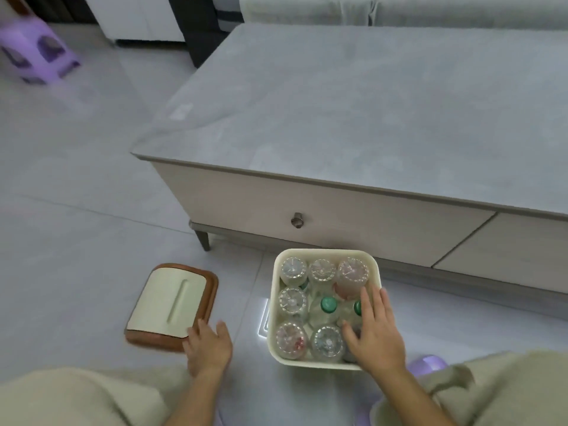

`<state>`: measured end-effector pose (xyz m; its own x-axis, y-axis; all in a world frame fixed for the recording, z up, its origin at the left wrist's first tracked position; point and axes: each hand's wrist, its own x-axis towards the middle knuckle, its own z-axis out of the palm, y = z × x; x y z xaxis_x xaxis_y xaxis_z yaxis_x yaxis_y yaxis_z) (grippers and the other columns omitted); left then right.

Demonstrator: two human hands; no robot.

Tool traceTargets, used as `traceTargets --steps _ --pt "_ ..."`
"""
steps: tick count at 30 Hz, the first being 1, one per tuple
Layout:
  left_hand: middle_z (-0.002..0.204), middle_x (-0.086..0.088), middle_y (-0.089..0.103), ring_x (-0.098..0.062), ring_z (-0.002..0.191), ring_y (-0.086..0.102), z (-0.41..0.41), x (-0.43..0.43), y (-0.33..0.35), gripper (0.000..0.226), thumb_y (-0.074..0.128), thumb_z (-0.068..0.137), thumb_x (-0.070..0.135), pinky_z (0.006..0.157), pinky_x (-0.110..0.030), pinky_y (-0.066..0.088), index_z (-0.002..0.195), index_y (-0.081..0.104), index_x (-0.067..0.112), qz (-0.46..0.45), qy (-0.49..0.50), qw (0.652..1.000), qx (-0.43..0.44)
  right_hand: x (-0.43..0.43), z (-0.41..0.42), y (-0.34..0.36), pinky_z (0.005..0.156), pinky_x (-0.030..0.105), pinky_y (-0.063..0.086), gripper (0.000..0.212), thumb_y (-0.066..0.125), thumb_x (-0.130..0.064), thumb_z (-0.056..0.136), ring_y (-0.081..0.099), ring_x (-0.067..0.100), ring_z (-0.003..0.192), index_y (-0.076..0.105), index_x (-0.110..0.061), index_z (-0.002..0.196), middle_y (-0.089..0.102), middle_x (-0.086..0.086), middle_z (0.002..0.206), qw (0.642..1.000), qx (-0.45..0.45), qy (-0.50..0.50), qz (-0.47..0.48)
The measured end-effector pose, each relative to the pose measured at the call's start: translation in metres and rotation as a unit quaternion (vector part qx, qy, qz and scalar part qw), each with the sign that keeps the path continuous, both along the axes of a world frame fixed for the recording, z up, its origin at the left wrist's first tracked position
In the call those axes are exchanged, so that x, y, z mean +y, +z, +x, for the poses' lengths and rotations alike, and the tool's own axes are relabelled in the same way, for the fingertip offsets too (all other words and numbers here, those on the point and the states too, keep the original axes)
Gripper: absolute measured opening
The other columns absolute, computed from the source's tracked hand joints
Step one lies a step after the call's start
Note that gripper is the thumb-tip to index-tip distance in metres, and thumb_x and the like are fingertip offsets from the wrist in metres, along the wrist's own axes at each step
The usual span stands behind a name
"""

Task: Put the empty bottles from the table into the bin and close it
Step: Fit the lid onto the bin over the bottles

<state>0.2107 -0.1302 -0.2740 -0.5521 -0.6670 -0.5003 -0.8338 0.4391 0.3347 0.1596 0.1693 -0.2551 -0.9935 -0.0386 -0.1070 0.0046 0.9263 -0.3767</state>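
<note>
Resting spread over clear bottles packed upright in an open cream bin, the right hand lies flat on them. To the left, the left hand, fingers loosely open, touches the near corner of the bin's lid on the floor beside the grey table.

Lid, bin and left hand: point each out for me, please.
Lid [167, 303]: head view, on its cream top panel.
Bin [375, 265]: head view, on its far right rim.
Left hand [209, 348]: head view, on the back of the hand.
</note>
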Motion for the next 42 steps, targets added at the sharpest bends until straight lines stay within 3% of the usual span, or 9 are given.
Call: traceTargets --steps 6,11,16,22,28,34,36,39,42 --pt "0.16 -0.014 0.005 -0.031 0.147 0.007 0.053 -0.046 -0.02 0.071 0.042 0.094 0.042 0.117 -0.041 0.017 0.15 0.013 0.009 0.056 -0.007 0.994 -0.095 -0.072 -0.025 0.003 0.089 0.041 0.05 0.08 0.048 -0.053 0.085 -0.005 0.019 0.145 0.019 -0.014 0.148 0.013 -0.001 0.158 0.994 -0.005 0.1 0.035" --pt "0.152 -0.019 0.022 -0.038 0.138 0.027 0.059 -0.098 -0.033 0.074 0.053 0.09 0.036 0.112 -0.043 0.027 0.147 0.018 0.004 0.076 0.09 0.991 -0.064 -0.125 -0.04 0.005 0.079 0.042 0.054 0.074 0.05 -0.047 0.086 -0.004 0.019 0.145 0.023 -0.014 0.146 0.028 0.002 0.153 0.986 0.005 0.156 0.065" --pt "0.146 -0.016 0.033 -0.035 0.131 0.036 0.016 -0.154 -0.047 0.085 0.066 0.079 0.043 0.101 -0.045 0.041 0.143 0.022 0.007 -0.031 0.056 0.998 -0.013 -0.139 -0.054 -0.001 0.069 0.047 0.055 0.069 0.04 -0.048 0.081 0.018 0.028 0.142 0.042 -0.006 0.136 0.054 0.014 0.133 0.979 0.022 0.187 0.076" --pt "0.148 -0.009 0.034 -0.027 0.135 0.036 -0.045 -0.191 -0.072 0.092 0.062 0.078 0.05 0.106 -0.045 0.033 0.146 0.016 0.008 -0.075 -0.064 0.99 -0.103 -0.147 -0.055 -0.009 0.072 0.047 0.053 0.082 0.015 -0.062 0.087 0.028 0.035 0.137 0.051 -0.002 0.129 0.061 0.02 0.12 0.975 0.081 0.185 0.088" --pt "0.136 -0.012 0.042 -0.031 0.123 0.045 -0.045 -0.2 -0.076 0.092 0.066 0.072 0.05 0.094 -0.046 0.043 0.141 0.023 0.006 -0.123 -0.067 0.985 -0.103 -0.143 -0.056 -0.004 0.068 0.045 0.057 0.07 0.035 -0.049 0.081 0.013 0.026 0.143 0.039 -0.007 0.137 0.057 0.014 0.128 0.975 0.045 0.203 0.075" --pt "0.131 -0.022 0.043 -0.043 0.119 0.042 -0.027 -0.247 -0.001 0.095 0.077 0.064 0.042 0.092 -0.053 0.044 0.136 0.029 0.002 -0.129 -0.045 0.991 -0.014 -0.143 -0.051 -0.003 0.062 0.035 0.059 0.071 0.038 -0.049 0.082 0.001 0.023 0.145 0.032 -0.014 0.143 0.05 0.002 0.137 0.97 0.013 0.229 0.086" --pt "0.12 -0.025 0.049 -0.046 0.107 0.047 -0.023 -0.266 0.042 0.085 0.078 0.057 0.042 0.086 -0.051 0.046 0.123 0.041 0.002 -0.148 -0.057 0.987 0.026 -0.149 -0.044 -0.001 0.061 0.035 0.059 0.069 0.043 -0.046 0.081 0.002 0.023 0.145 0.033 -0.015 0.142 0.051 0.001 0.135 0.967 0.018 0.242 0.077" --pt "0.1 -0.014 0.059 -0.035 0.089 0.055 -0.02 -0.275 0.111 0.072 0.07 0.045 0.054 0.071 -0.043 0.049 0.101 0.048 0.014 -0.156 -0.094 0.979 0.088 -0.156 -0.023 0.002 0.057 0.032 0.058 0.073 0.05 -0.045 0.077 0.007 0.025 0.144 0.035 -0.015 0.142 0.049 0.002 0.139 0.962 0.02 0.263 0.068" --pt "0.105 -0.002 0.06 -0.025 0.095 0.056 -0.014 -0.257 0.167 0.078 0.069 0.044 0.056 0.072 -0.04 0.049 0.113 0.051 0.025 -0.141 -0.142 0.972 0.126 -0.159 0.007 0.003 0.055 0.029 0.057 0.078 0.051 -0.046 0.071 0.013 0.026 0.142 0.036 -0.015 0.142 0.048 0.006 0.142 0.959 0.015 0.279 0.054"
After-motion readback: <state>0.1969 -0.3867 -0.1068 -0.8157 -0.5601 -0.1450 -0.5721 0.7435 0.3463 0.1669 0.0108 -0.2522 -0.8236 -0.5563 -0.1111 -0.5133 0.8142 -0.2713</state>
